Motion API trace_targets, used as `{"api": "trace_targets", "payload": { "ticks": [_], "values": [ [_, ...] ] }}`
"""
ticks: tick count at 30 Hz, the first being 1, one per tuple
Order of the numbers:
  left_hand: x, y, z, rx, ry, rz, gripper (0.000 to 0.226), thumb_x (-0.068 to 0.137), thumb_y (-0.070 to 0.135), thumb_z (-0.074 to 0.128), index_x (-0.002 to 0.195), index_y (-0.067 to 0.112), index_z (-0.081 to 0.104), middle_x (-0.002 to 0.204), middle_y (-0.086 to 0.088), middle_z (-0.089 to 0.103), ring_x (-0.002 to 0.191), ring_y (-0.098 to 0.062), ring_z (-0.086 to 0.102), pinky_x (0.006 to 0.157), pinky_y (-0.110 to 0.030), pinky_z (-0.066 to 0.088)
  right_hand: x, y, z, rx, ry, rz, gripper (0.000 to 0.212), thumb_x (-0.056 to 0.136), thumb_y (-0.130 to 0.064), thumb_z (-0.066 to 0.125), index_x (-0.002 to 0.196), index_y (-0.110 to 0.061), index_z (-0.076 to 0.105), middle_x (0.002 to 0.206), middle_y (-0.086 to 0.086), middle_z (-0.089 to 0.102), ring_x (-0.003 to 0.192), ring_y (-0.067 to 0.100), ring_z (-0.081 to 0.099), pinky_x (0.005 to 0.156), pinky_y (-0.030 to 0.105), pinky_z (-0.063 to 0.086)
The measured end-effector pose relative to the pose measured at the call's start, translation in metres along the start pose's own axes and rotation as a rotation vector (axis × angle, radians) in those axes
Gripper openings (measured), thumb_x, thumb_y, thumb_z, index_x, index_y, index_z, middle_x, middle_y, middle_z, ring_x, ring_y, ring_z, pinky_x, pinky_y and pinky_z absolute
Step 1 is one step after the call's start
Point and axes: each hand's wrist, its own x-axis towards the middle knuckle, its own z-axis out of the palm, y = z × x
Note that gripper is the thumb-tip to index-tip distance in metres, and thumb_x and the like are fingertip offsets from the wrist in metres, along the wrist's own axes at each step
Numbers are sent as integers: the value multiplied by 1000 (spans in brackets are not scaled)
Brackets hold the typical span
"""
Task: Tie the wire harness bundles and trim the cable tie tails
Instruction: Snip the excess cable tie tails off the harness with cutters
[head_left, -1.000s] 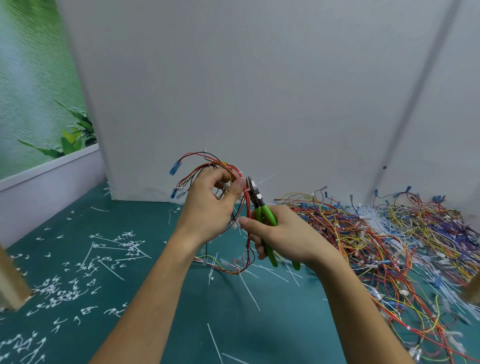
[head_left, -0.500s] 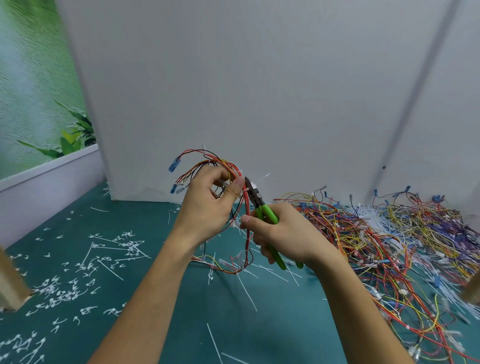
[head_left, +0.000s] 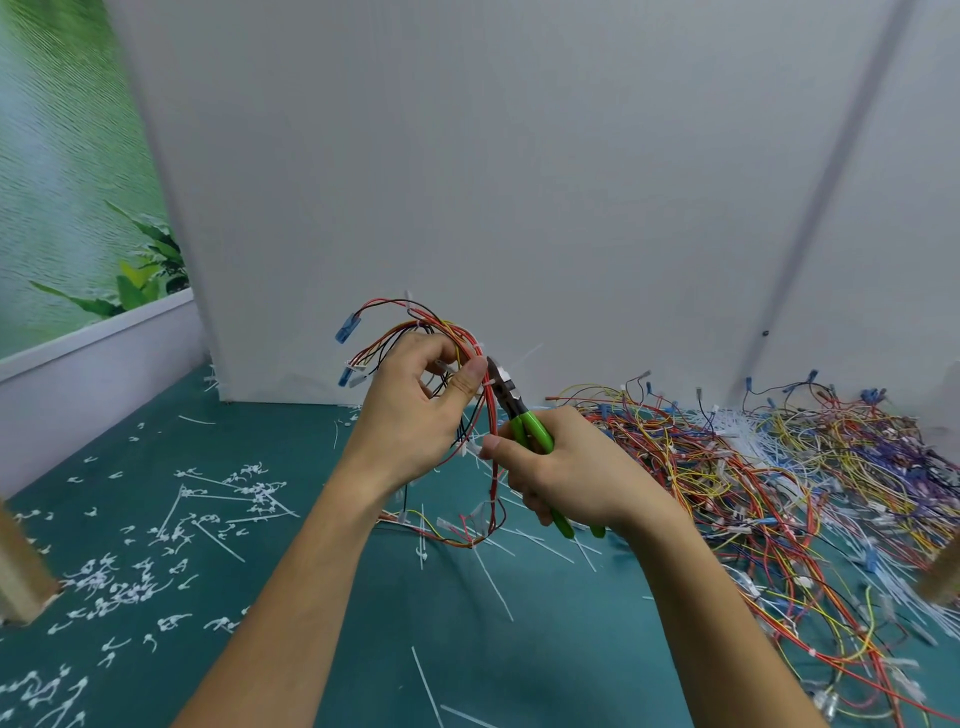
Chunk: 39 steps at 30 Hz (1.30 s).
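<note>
Grips a red-and-yellow wire harness (head_left: 453, 328) in the left hand (head_left: 410, 415), thumb pressed on the bundle, lifted off the green mat (head_left: 322, 603) just in front of the white panel (head_left: 519, 182). Clenches green-handled cutters (head_left: 531, 429) in the right hand (head_left: 569, 475), nose set against the harness beside the left thumb, where a white tie tail (head_left: 529, 353) pokes toward the panel. Along the panel's foot to the right, heaped loose harnesses (head_left: 779, 467); out from the panel's left corner, strewn clipped tails (head_left: 130, 587).

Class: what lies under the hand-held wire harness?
Under the wire harness, loose white cable ties lie on the green mat; the right hand, gripping cutters, hides some.
</note>
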Motion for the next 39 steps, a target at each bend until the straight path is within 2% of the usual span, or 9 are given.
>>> {"api": "trace_targets", "payload": {
  "ticks": [6, 10, 13, 16, 19, 24, 31, 35, 39],
  "values": [
    [0, 0, 0, 2, 3, 10, 24, 98, 36, 63, 90, 13, 66, 98, -1, 63, 97, -16, 58, 75, -25, 43, 1, 0, 1, 1, 1, -4, 30, 102, -40, 63, 90, -13, 64, 64, 5, 61, 53, 23, 61, 60, 50, 61],
    [-1, 0, 0, 15, 7, -1, 25, 97, 40, 62, 89, 16, 64, 99, 2, 62, 97, -11, 57, 74, -21, 43, 0, -1, 1, -3, -6, -11, 33, 103, -42, 62, 85, -14, 62, 66, 9, 64, 56, 25, 66, 68, 51, 63],
    [0, 1, 0, 15, 6, 2, 25, 97, 39, 63, 90, 16, 65, 98, 1, 62, 96, -12, 57, 73, -19, 41, -2, -2, 2, -49, -26, -21, 37, 103, -44, 60, 80, -15, 60, 65, 6, 68, 58, 19, 69, 74, 47, 63],
    [0, 1, 0, 15, -1, 1, 24, 97, 38, 63, 91, 15, 66, 99, 1, 62, 96, -13, 57, 74, -20, 40, -1, -2, 1, -45, -33, -18, 37, 103, -44, 60, 82, -13, 60, 67, 7, 68, 61, 20, 70, 75, 49, 63],
    [0, 2, 0, 18, 0, 6, 23, 98, 36, 63, 90, 15, 66, 98, 1, 62, 96, -14, 57, 74, -22, 41, 0, -2, 2, -41, -19, -9, 35, 103, -42, 61, 86, -12, 61, 70, 11, 66, 60, 25, 69, 71, 52, 64],
    [-1, 3, -2, 12, 5, 6, 22, 98, 36, 62, 89, 16, 65, 97, 1, 62, 93, -13, 56, 73, -22, 40, 0, -2, 4, -48, 30, -8, 28, 101, -42, 64, 84, -20, 61, 68, 7, 63, 50, 19, 61, 58, 44, 60],
    [-1, 2, -2, 24, 6, 6, 22, 98, 37, 62, 90, 17, 65, 98, 1, 61, 95, -12, 56, 73, -20, 40, 0, -4, 4, 8, 8, -5, 33, 102, -39, 63, 88, -10, 62, 66, 9, 60, 54, 24, 61, 63, 50, 62],
    [0, 2, -2, 30, 2, 15, 24, 98, 38, 62, 90, 15, 65, 97, 1, 61, 95, -13, 56, 75, -22, 42, -2, -6, 3, -59, -20, -9, 31, 102, -42, 61, 85, -16, 60, 71, 8, 66, 59, 19, 68, 71, 48, 63],
    [0, 0, -1, 41, -3, 13, 24, 97, 38, 63, 90, 15, 65, 98, 1, 62, 97, -13, 56, 77, -25, 44, -2, -6, 3, -80, -25, 1, 27, 103, -41, 61, 90, -16, 61, 75, 8, 68, 62, 19, 69, 70, 50, 64]
  ]
}}
